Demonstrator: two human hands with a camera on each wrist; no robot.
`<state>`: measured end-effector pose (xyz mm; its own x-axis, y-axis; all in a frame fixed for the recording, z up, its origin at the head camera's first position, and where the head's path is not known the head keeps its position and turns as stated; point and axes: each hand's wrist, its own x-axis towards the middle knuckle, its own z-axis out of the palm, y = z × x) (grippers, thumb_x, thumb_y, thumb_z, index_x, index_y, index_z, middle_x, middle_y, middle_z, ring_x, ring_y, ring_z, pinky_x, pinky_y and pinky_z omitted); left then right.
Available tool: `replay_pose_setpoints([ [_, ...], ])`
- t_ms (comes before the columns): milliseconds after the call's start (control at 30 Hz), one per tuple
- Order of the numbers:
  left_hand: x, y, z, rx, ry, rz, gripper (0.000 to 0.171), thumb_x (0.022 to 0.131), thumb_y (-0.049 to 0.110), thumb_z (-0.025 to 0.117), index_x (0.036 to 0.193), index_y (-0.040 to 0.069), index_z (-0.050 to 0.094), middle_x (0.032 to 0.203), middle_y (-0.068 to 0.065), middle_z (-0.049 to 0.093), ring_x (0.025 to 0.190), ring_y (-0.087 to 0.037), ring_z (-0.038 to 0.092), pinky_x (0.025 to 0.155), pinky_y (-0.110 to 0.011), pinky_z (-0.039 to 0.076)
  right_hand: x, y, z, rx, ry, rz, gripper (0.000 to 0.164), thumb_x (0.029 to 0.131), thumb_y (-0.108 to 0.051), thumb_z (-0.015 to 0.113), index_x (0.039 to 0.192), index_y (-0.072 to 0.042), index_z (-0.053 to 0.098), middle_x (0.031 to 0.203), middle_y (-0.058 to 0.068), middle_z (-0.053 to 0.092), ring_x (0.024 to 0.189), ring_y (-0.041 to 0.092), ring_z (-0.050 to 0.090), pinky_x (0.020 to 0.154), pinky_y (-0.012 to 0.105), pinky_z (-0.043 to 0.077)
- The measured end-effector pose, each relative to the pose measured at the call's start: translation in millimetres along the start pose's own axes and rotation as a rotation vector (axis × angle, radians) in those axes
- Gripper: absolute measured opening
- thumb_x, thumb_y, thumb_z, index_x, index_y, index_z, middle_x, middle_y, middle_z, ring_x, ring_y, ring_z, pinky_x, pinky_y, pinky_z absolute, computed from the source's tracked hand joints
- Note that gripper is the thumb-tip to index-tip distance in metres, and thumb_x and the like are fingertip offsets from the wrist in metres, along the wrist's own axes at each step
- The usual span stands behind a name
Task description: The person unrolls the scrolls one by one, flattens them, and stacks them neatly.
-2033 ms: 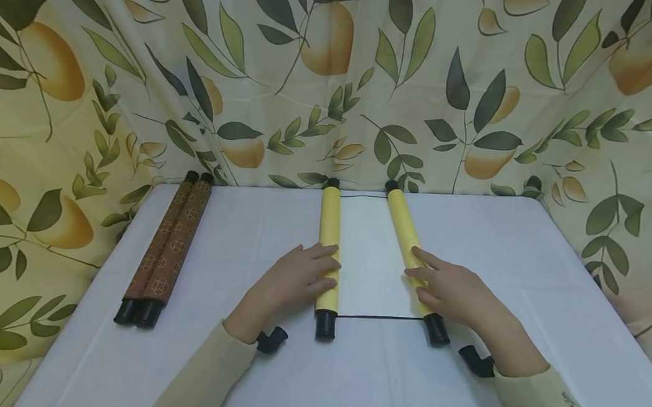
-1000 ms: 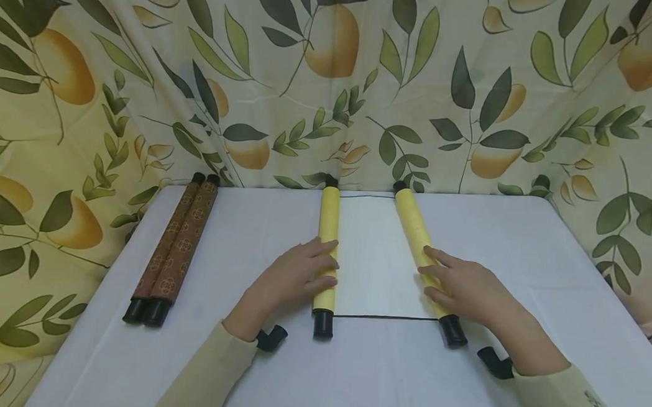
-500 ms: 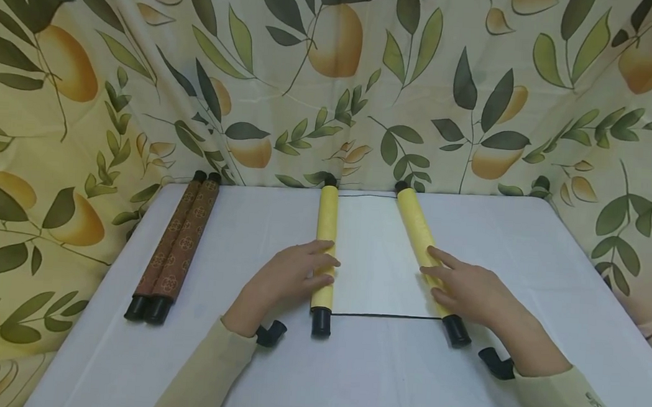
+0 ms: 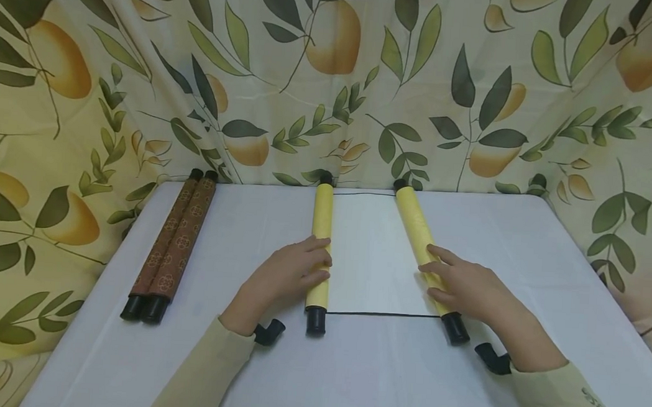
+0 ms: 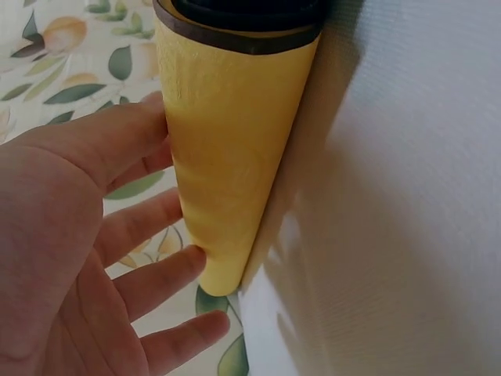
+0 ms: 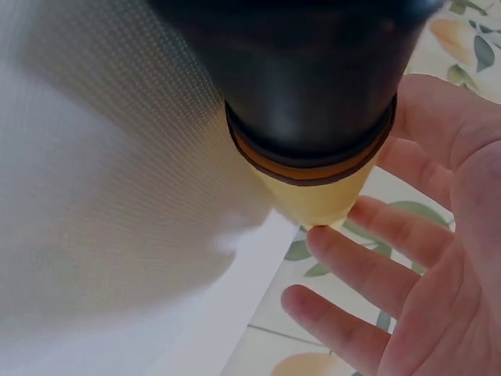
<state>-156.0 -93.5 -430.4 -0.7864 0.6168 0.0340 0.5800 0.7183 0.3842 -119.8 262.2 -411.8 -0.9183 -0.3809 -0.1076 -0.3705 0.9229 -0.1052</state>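
A yellow scroll with black rod ends lies partly unrolled on the white-covered table, a blank white sheet (image 4: 381, 257) showing between its left roll (image 4: 323, 212) and slanted right roll (image 4: 412, 218). My left hand (image 4: 288, 273) lies over the left roll, fingers spread and lightly bent. In the left wrist view, its fingertips touch the yellow roll (image 5: 231, 133). Across the sheet, my right hand (image 4: 469, 287) rests its spread fingers on the right roll. The right wrist view shows that roll's black end (image 6: 297, 78) close up, with fingertips touching the yellow part beyond.
A second, brown patterned scroll (image 4: 180, 244) lies at the table's left side, its two rolls together. Fabric printed with fruit and leaves (image 4: 333, 92) hangs behind the table (image 4: 525, 253). Black wrist cameras (image 4: 269, 332) sit below each wrist.
The two yellow rolls have moved apart, the right one rightward first, then the left one slightly leftward. More white sheet shows between them. Both hands have stayed on their rolls.
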Motion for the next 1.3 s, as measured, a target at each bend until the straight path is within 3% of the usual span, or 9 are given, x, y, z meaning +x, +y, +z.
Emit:
replay_pose_setpoints([
  [300,-0.9,0.9,-0.3,0.009,0.002,0.012,0.034,0.100,0.037,0.060,0.131,0.024,0.065,0.154,-0.004,0.044,0.138,-0.027,0.046,0.109,-0.043,0.041,-1,1,-3,0.048,-0.021,0.008,0.040,0.087,-0.028,0.076,0.124,-0.014,0.070,0.156,0.017,0.039,0.115,0.039,0.063,0.082,0.054,0.054],
  [433,-2.1,-2.0,-0.4,0.035,0.037,0.010,0.030,0.098,0.037,0.062,0.124,0.022,0.069,0.149,-0.006,0.048,0.131,-0.024,0.052,0.107,-0.039,0.044,0,0,-5,0.039,-0.030,0.011,0.041,0.087,-0.029,0.076,0.125,-0.015,0.069,0.155,0.016,0.041,0.121,0.041,0.059,0.085,0.055,0.054],
  [567,-1.8,-4.5,-0.9,0.035,0.068,0.018,0.024,0.097,0.033,0.064,0.114,0.019,0.073,0.150,-0.007,0.048,0.139,-0.029,0.045,0.112,-0.040,0.040,-1,3,-7,0.009,-0.028,0.025,0.043,0.088,-0.029,0.075,0.128,-0.016,0.067,0.153,0.018,0.043,0.122,0.042,0.057,0.086,0.057,0.053],
  [667,-1.2,-6.6,-1.2,0.041,0.064,0.014,0.019,0.097,0.030,0.065,0.110,0.018,0.072,0.152,-0.005,0.047,0.144,-0.033,0.038,0.114,-0.040,0.037,-2,4,-7,0.007,-0.031,0.029,0.044,0.088,-0.029,0.074,0.129,-0.015,0.067,0.154,0.018,0.041,0.127,0.044,0.054,0.090,0.059,0.051],
  [767,-2.5,-8.5,-1.8,0.035,0.042,-0.008,0.019,0.097,0.030,0.065,0.112,0.019,0.071,0.152,-0.003,0.048,0.142,-0.032,0.042,0.111,-0.041,0.041,-3,4,-6,0.022,-0.040,0.035,0.046,0.088,-0.031,0.075,0.131,-0.015,0.066,0.156,0.017,0.040,0.131,0.044,0.049,0.095,0.060,0.048],
  [1000,-11.3,-13.3,-6.0,0.011,0.004,-0.069,0.032,0.099,0.039,0.061,0.128,0.026,0.066,0.157,0.000,0.040,0.130,-0.027,0.055,0.100,-0.045,0.049,-2,10,-2,-0.004,0.002,0.011,0.047,0.089,-0.034,0.074,0.132,-0.016,0.066,0.150,0.021,0.044,0.122,0.045,0.056,0.087,0.060,0.051],
  [1300,-18.9,-21.7,-4.6,0.059,0.044,-0.027,0.037,0.099,0.045,0.058,0.128,0.023,0.066,0.159,0.001,0.039,0.146,-0.031,0.035,0.112,-0.047,0.039,-2,12,-2,-0.001,0.013,-0.007,0.050,0.090,-0.036,0.073,0.134,-0.015,0.064,0.152,0.019,0.043,0.122,0.042,0.057,0.090,0.059,0.050],
])
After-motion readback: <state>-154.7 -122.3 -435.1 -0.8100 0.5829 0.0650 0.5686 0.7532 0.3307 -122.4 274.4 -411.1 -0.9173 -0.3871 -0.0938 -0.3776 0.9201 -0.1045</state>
